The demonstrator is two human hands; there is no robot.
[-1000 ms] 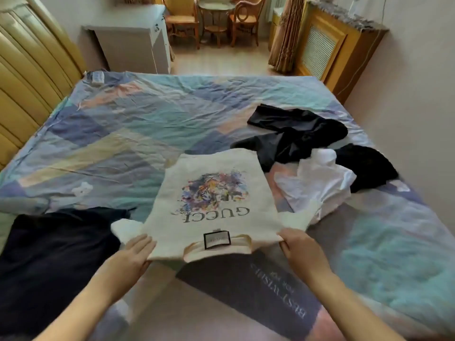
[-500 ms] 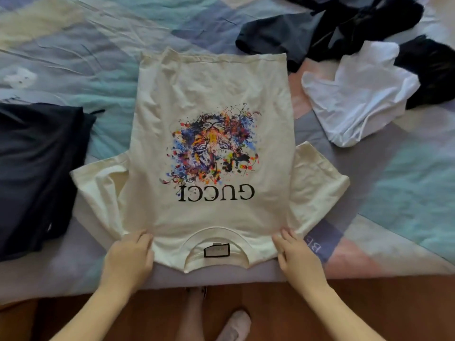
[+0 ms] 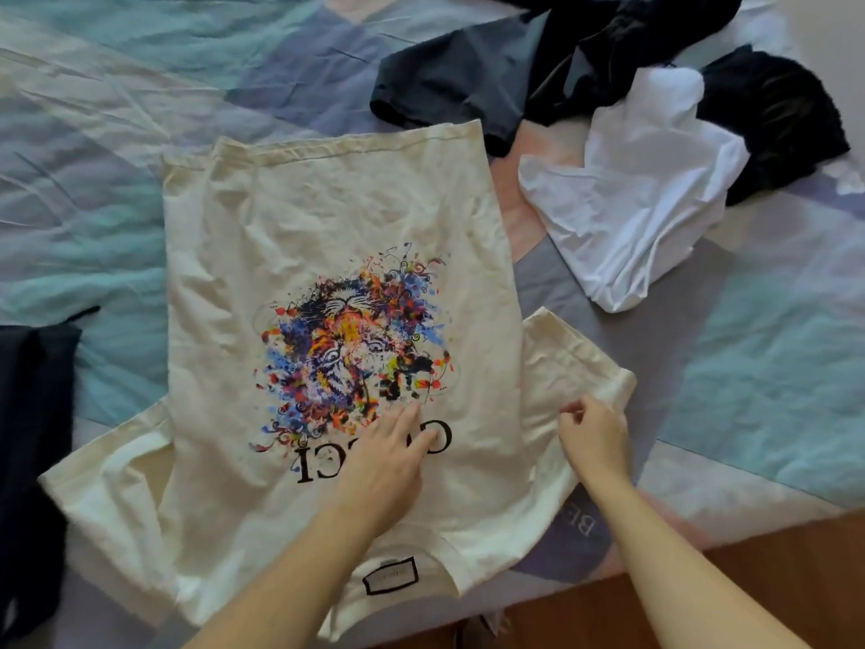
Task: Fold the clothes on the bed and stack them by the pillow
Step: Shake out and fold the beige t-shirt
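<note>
Cream cotton T-shirt lies print-up at the near edge of the patchwork bedspread, left hand pressing spread fingers to anchor it while right hand pinches the right sleeve, likely for folding inward.

Cream T-shirt: matt woven-looking cotton cloth, lightly creased, with a flat multicolour print and black lettering. Bedsheet: thin matt cloth, finely wrinkled, pastel patches. White garment near the bed's right edge: smooth thin cloth, crumpled. Dark garments: matt cloth. Floor: wood, slight sheen.
</note>
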